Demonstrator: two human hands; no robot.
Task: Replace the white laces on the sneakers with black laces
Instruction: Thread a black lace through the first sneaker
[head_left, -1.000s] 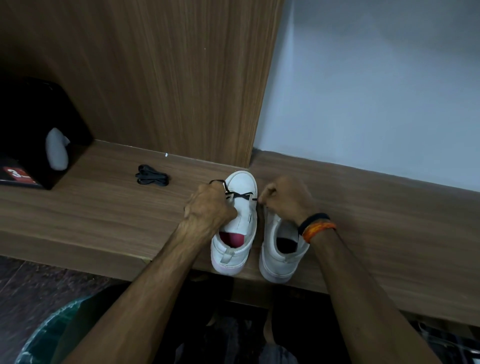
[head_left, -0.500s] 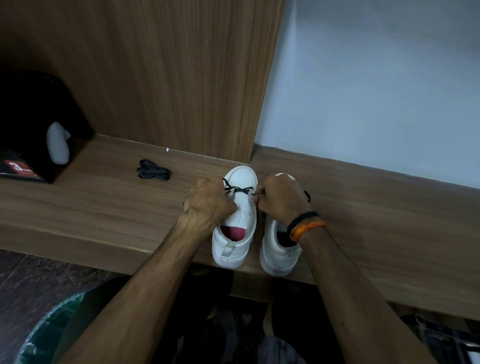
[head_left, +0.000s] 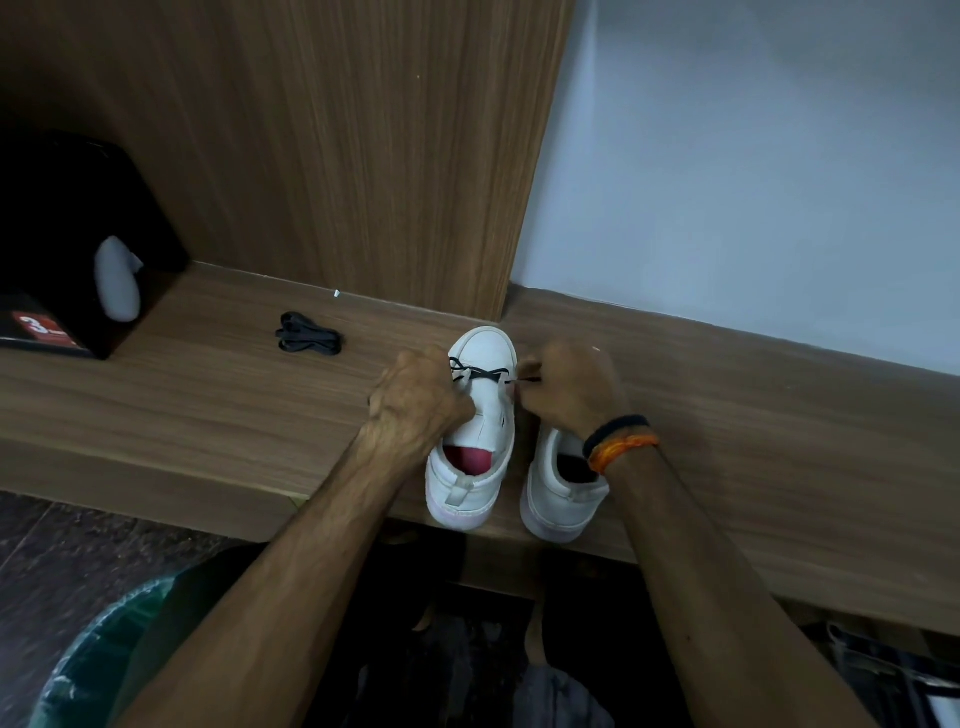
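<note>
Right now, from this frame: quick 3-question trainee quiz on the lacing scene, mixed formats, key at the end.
1. True or false: the left shoe has black lace threaded only near the toe.
2. Multiple choice: the spare lace bundle lies A) inside the right shoe, B) on the shelf left of the shoes, C) on the black box.
3. Fill in: the right hand pinches a lace ____.

Key
1. True; the left hand grips the lace's other side.
2. B
3. End
</note>
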